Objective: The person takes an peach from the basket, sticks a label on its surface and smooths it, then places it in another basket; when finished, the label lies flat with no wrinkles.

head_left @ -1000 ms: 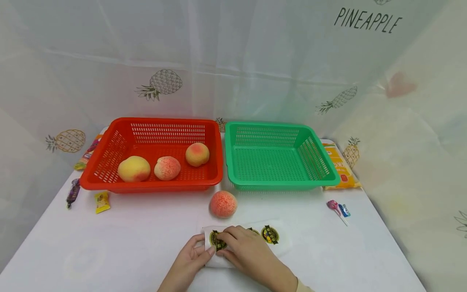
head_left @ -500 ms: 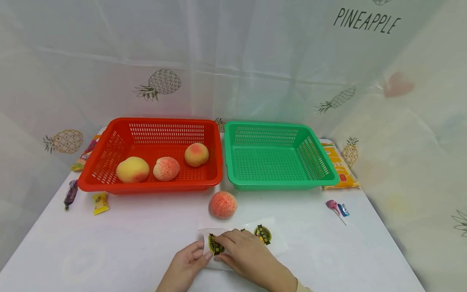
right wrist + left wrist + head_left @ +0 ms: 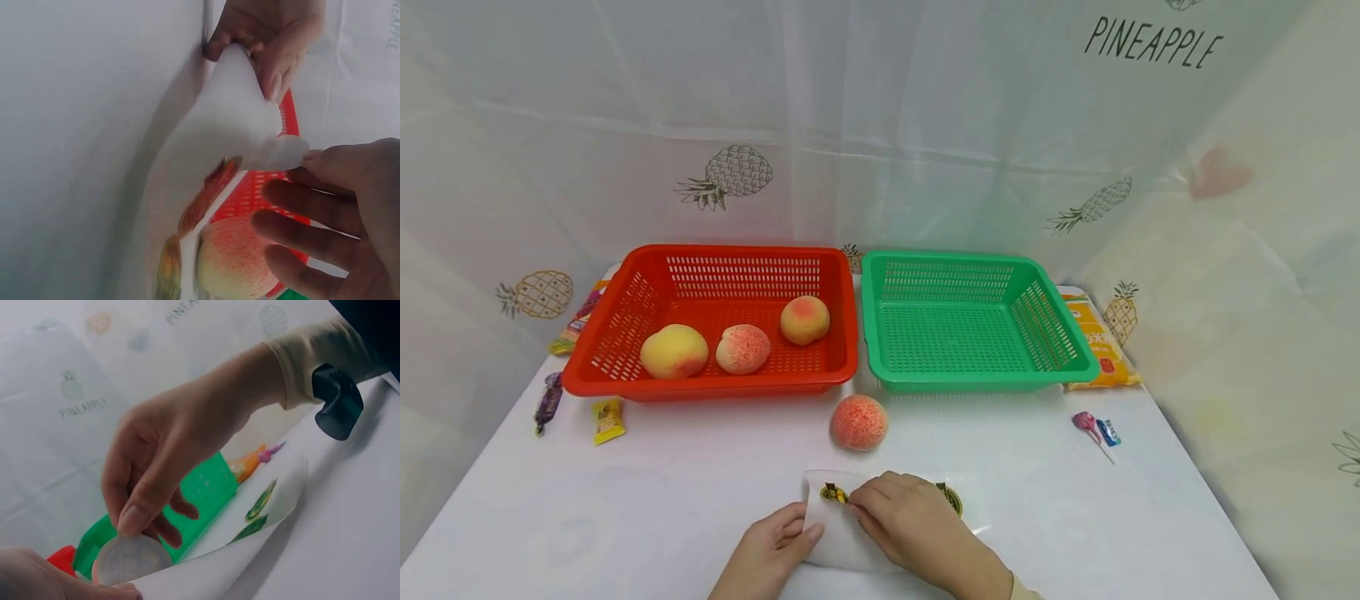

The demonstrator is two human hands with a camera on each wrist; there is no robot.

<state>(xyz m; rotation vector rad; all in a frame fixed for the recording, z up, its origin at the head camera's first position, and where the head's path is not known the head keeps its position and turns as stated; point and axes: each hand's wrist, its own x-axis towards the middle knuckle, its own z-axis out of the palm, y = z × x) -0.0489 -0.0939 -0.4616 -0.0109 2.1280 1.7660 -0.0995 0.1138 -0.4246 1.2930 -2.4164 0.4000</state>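
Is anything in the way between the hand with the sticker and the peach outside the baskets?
Nothing visible blocks it: between the right hand, pinching the round sticker, and the peach, only the white sheet and table show.

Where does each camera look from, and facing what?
Head: on the head, forward and down at the sheet; left hand and right hand show.
Left wrist: on that wrist, toward the green basket; both hands and a sleeve show.
Right wrist: on that wrist, toward the red basket; both hands show.
Both wrist views share the sheet and the round sticker.
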